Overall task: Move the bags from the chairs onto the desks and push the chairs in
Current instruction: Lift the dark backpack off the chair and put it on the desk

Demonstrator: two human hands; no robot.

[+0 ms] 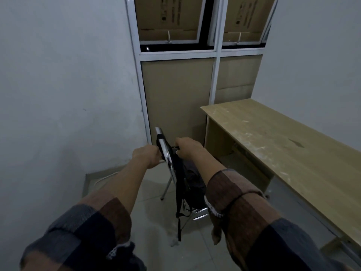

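both hands closing at the chair back: your left hand (146,156) is curling round the strap and rail, your right hand (187,147) is pinching the bag's top loop. bag (190,184): black, hanging on the chair (166,151), beside the desk (277,141). step: you are lifting the bag off. next: freeing the straps from the back, likely carrying it right onto the desk.

The folding chair (166,151) has a glossy chrome metal frame; the backpack (190,184) on it is matt black cloth. The tabletop (273,137) is pale wood-grain laminate — dusty, scuffed. Brown cardboard (175,94) fills white-painted metal window frames (214,79); floor tiles (152,222) look smooth — faintly shiny.
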